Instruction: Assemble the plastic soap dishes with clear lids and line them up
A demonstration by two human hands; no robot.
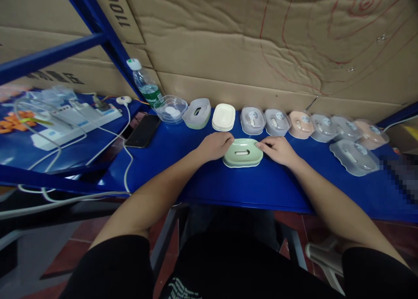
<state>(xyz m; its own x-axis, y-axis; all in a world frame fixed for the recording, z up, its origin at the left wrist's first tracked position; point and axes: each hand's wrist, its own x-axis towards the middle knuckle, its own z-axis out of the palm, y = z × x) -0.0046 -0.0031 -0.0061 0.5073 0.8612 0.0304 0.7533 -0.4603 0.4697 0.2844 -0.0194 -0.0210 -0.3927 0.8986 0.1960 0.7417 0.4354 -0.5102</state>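
Note:
A pale green soap dish (242,160), a rounded tray with a slot in its middle, lies on the blue table right in front of me. It looks like two layers stacked together. My left hand (215,145) is closed at its far left edge, thumb and fingers pinched on the rim. At the right end, my right hand (277,150) grips the edge with the thumb on top; its other fingers are partly hidden. Just behind sits a cream dish (224,117), and left of that a grey and green dish (197,113) with a slot.
Several lidded grey and peach boxes (252,120) stand in a row at the back. A clear lid (354,157) lies at the right. Leftward are a clear bowl (170,109), a bottle (148,87), a phone (143,131) and a power strip (76,124) with loose cables. Cardboard backs the table.

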